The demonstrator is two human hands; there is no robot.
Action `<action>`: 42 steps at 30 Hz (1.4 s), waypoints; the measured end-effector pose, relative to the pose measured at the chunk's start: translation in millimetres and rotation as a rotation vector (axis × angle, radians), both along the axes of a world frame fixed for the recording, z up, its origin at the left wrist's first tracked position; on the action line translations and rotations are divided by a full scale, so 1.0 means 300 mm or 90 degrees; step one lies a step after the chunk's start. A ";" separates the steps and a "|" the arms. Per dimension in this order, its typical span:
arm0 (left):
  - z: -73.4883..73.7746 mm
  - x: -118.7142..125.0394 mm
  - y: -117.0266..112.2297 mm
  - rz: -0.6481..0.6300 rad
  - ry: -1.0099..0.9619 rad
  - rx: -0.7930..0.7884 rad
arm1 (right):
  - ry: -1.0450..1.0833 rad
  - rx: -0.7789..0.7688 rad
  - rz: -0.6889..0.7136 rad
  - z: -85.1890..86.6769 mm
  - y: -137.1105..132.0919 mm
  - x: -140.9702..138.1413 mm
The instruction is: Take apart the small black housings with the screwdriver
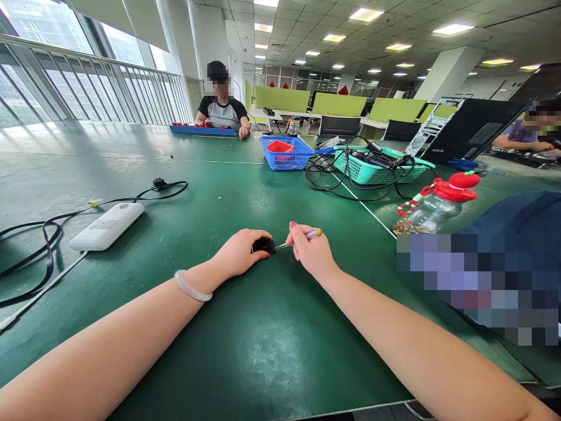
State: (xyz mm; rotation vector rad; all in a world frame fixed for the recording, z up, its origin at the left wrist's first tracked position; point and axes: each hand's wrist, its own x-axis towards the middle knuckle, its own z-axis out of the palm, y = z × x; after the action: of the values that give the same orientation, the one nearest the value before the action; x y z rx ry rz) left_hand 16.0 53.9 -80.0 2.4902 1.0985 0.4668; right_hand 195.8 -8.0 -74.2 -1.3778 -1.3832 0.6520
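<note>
My left hand (242, 250) is closed around a small black object (263, 245) resting on the green tabletop; its kind is partly hidden by the fingers. A bracelet circles the left wrist. In my right hand (312, 250) is a small screwdriver (314, 233) with a see-through handle and a yellowish end. Its thin metal shaft points left, and its tip meets the right side of the black object. Both hands are close together over the middle of the table.
On the left lie a white power bank (107, 226) and black cables. Farther off stand a blue basket (287, 161), a teal basket (363, 171) of cables and a computer case (475, 130). A red-lidded bottle (433, 209) stands right. A person (222, 108) sits across.
</note>
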 end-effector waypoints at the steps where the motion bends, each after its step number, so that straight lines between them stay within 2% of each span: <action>1: -0.001 0.000 0.000 0.000 -0.002 0.003 | -0.080 0.042 0.021 0.005 -0.012 -0.007; 4: -0.003 0.001 0.001 -0.003 -0.010 0.009 | -0.369 0.161 0.122 0.014 -0.046 -0.037; 6: 0.000 0.001 -0.001 -0.005 -0.009 0.002 | -0.512 0.211 0.169 0.014 -0.059 -0.051; 9: 0.006 0.001 -0.006 -0.002 -0.005 -0.008 | -0.575 0.252 0.185 0.013 -0.060 -0.047; 14: 0.014 0.000 -0.013 -0.003 -0.001 -0.010 | -0.461 0.287 0.224 0.023 -0.050 -0.013; 21: 0.006 -0.002 -0.002 -0.022 -0.005 -0.009 | -0.347 0.185 0.238 0.022 -0.044 -0.004; 24: 0.003 -0.003 0.001 -0.025 -0.003 -0.005 | -0.234 0.131 0.214 0.018 -0.028 0.005; 29: 0.002 -0.006 0.002 -0.028 -0.002 -0.006 | 0.072 -0.030 0.123 -0.008 0.031 0.027; 32: 0.001 -0.005 0.002 -0.022 -0.001 -0.007 | 0.145 -0.066 0.085 -0.013 0.043 0.030; 34: 0.001 -0.004 0.001 -0.019 0.004 -0.003 | 0.070 -0.032 0.083 -0.005 0.024 0.021; 35: 0.002 -0.003 0.001 -0.019 0.007 -0.001 | -0.014 0.013 0.101 0.001 0.008 0.012; 38: 0.004 -0.001 -0.002 -0.017 0.014 0.005 | -0.343 0.202 0.250 0.015 -0.041 -0.019; 40: 0.005 0.000 -0.004 -0.014 0.013 0.011 | -0.473 0.264 0.262 0.020 -0.061 -0.035; 42: 0.005 0.000 -0.005 -0.011 0.013 0.012 | -0.521 0.281 0.244 0.022 -0.068 -0.042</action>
State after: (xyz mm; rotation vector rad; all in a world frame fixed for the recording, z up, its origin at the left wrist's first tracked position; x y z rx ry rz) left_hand 16.0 52.5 -78.5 2.5250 1.0834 0.4499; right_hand 183.3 -28.4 -67.6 -1.0483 -2.3110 -0.0372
